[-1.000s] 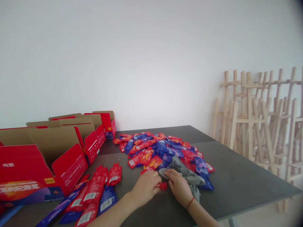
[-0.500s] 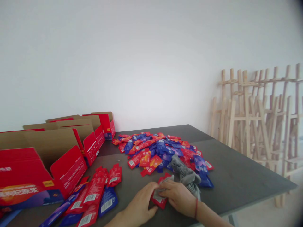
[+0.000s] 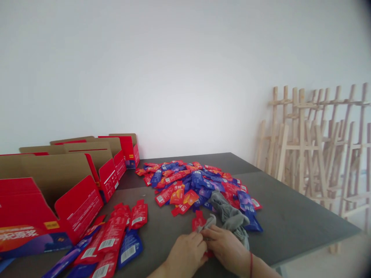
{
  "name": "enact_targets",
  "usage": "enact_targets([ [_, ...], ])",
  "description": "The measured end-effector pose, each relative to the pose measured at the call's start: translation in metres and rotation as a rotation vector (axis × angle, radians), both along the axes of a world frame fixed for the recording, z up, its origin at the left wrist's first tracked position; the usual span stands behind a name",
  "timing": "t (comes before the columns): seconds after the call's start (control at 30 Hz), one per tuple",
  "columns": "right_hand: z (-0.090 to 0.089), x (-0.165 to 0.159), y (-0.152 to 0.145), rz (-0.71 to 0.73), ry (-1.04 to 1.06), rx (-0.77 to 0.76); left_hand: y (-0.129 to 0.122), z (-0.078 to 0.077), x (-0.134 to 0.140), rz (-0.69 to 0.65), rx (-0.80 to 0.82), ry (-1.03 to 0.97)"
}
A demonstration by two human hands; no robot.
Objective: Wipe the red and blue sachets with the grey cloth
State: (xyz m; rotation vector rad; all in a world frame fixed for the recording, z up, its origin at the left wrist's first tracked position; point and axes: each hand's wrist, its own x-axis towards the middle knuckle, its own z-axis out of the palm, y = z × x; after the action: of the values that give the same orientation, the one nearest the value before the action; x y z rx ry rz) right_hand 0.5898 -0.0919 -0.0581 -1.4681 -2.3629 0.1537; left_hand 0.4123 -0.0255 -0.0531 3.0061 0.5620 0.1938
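A red pouch [image 3: 198, 221] lies at the table's near side, its spout end pointing away from me and most of its body covered by my hands. My left hand [image 3: 185, 253] is closed on its left side, fingers curled and meeting the right hand's fingers. In my right hand [image 3: 227, 247], a bunched part of a grey cloth [image 3: 230, 216] is pinched against the pouch. The rest of the cloth trails over the table and touches the pile of red and blue pouches [image 3: 185, 179] beyond.
Open red cardboard boxes [image 3: 79, 202] stand in a row on the left. Several sorted red and blue pouches [image 3: 111, 237] lie in front of them. The dark table [image 3: 285, 204] ends in a slanting right edge, with wooden easels [image 3: 301, 154] beyond it by the wall.
My left hand has shifted right, its spread thumb and fingers now curled in against the right hand. More of the pouch is covered. The view has turned slightly right.
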Motion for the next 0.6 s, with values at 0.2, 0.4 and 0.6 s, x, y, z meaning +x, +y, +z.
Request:
enact_targets([
  [0.2,0.008,0.005,0.032,-0.208,-0.035,-0.043,0.010,-0.008,-0.001,0.077,-0.166,-0.130],
  [0.4,0.014,0.004,0.009,-0.001,0.004,-0.045,0.014,-0.012,-0.006,0.167,-0.275,-0.180],
  [0.6,0.011,0.006,-0.023,0.092,0.058,-0.039,0.014,-0.011,-0.004,0.155,-0.288,-0.140],
])
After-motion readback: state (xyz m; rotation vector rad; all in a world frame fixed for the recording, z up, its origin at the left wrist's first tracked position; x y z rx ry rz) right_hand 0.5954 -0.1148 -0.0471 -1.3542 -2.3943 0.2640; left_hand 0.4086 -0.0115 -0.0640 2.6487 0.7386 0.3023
